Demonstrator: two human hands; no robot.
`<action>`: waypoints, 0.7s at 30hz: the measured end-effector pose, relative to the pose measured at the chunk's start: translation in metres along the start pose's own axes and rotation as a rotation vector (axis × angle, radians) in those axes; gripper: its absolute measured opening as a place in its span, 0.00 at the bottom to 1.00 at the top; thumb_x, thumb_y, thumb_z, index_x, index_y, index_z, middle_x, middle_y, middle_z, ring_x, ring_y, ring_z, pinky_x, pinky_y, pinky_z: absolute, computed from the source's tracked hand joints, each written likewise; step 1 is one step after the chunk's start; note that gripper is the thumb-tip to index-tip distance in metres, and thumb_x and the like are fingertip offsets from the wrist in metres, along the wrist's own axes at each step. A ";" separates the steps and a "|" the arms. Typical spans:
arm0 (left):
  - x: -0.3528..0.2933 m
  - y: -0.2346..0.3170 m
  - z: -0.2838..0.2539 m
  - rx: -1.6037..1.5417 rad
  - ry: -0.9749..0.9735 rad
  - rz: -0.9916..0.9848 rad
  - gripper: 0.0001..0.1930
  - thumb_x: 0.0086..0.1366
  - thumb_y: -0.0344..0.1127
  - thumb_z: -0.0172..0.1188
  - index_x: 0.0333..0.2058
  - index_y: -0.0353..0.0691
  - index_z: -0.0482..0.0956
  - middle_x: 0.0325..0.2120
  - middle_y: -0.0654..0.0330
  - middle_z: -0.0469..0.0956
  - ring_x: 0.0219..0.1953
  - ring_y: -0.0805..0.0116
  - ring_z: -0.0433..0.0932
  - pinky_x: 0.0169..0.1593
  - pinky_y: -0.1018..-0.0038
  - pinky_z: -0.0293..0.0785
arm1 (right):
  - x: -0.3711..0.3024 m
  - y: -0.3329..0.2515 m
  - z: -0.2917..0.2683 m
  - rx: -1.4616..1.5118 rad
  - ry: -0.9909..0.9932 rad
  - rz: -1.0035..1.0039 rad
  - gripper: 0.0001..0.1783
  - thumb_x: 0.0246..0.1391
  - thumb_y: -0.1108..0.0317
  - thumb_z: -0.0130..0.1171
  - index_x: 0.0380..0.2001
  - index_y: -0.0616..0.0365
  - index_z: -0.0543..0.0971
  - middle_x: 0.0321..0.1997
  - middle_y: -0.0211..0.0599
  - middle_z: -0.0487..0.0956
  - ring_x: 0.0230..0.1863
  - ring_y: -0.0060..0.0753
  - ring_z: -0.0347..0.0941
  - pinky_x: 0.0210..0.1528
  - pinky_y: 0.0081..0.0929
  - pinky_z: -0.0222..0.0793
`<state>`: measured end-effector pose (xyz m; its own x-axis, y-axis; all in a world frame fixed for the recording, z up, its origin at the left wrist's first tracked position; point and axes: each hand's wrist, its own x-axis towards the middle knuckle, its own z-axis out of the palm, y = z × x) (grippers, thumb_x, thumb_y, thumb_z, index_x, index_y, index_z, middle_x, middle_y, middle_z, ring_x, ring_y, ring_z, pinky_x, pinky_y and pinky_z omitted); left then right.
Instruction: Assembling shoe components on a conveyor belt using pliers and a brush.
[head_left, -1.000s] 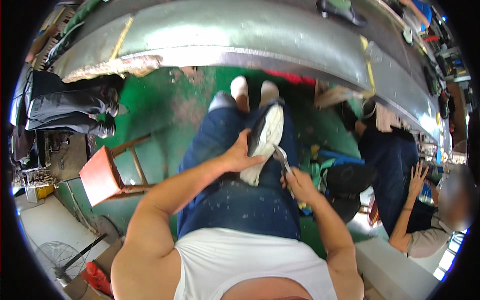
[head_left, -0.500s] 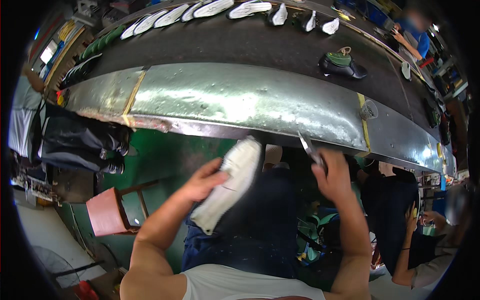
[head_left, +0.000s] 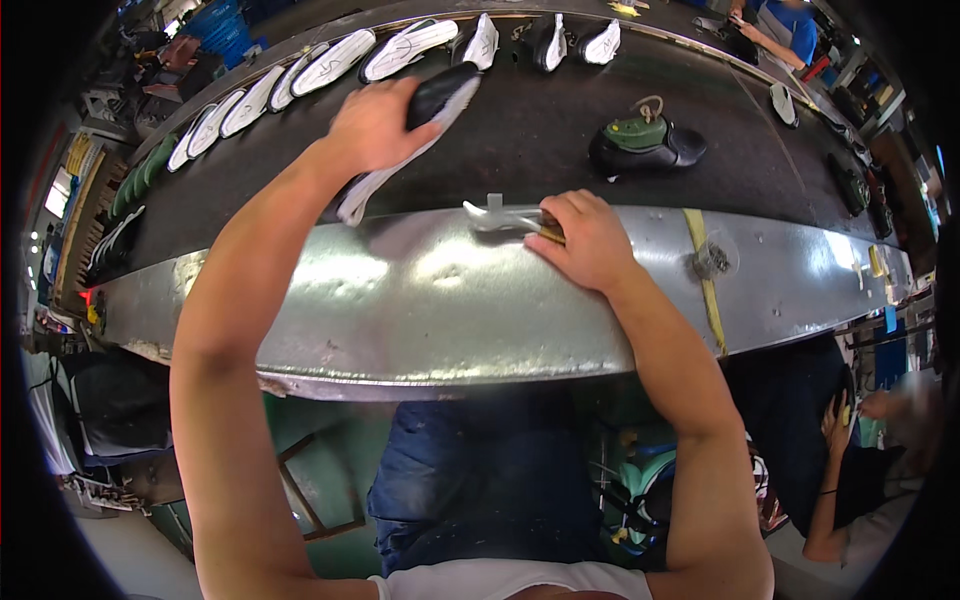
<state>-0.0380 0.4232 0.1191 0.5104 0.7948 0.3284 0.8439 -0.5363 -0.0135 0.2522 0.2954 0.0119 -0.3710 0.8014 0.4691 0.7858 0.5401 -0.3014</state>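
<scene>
My left hand, stretched far forward over the dark belt, is closed around a lasted shoe. The shoe's black upper faces up and its white underside shows along the right edge; part of it is hidden by my fingers. My right hand is low over the metal ledge, its fingers wrapped round the handles of lasting pincers. Their silver head has a curved beak and a small stub, and points left.
Several shoes with white undersides line the belt's far side. A black shoe with a green part stands right of centre. A clear cup of small bits sits by a yellow strip. Another person works at far right.
The lasted shoe has gone from above my lap to over the belt, turned from white side up to black side up. My right hand moved forward over the ledge with the pincers.
</scene>
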 end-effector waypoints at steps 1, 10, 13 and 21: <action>0.023 0.002 0.013 0.020 -0.020 0.065 0.33 0.60 0.51 0.66 0.56 0.33 0.72 0.47 0.43 0.78 0.50 0.45 0.77 0.55 0.56 0.72 | 0.002 -0.001 0.000 0.030 -0.036 0.008 0.25 0.50 0.50 0.67 0.42 0.58 0.78 0.39 0.41 0.78 0.46 0.47 0.73 0.50 0.40 0.69; 0.088 0.049 0.096 0.109 -0.059 0.410 0.20 0.66 0.50 0.60 0.43 0.38 0.82 0.39 0.56 0.81 0.48 0.55 0.77 0.54 0.62 0.69 | 0.002 0.003 -0.004 0.086 -0.046 0.087 0.26 0.44 0.54 0.73 0.43 0.56 0.78 0.40 0.41 0.79 0.44 0.50 0.74 0.48 0.43 0.70; 0.087 0.009 0.081 -0.348 0.395 0.237 0.17 0.68 0.47 0.57 0.42 0.39 0.82 0.35 0.51 0.82 0.43 0.51 0.80 0.50 0.60 0.74 | 0.003 0.004 -0.005 0.080 -0.030 0.082 0.26 0.42 0.56 0.74 0.43 0.56 0.77 0.40 0.41 0.79 0.43 0.50 0.74 0.47 0.43 0.70; 0.054 -0.299 0.177 -0.364 0.569 -0.957 0.26 0.67 0.56 0.53 0.53 0.42 0.81 0.54 0.39 0.74 0.59 0.44 0.71 0.64 0.56 0.65 | 0.017 -0.005 0.001 0.085 -0.070 0.121 0.27 0.38 0.59 0.77 0.41 0.59 0.78 0.41 0.45 0.80 0.42 0.54 0.75 0.46 0.45 0.72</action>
<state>-0.2333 0.6767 -0.0263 -0.5324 0.7264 0.4347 0.6996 0.0885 0.7091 0.2421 0.3066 0.0207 -0.3125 0.8763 0.3667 0.7829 0.4562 -0.4229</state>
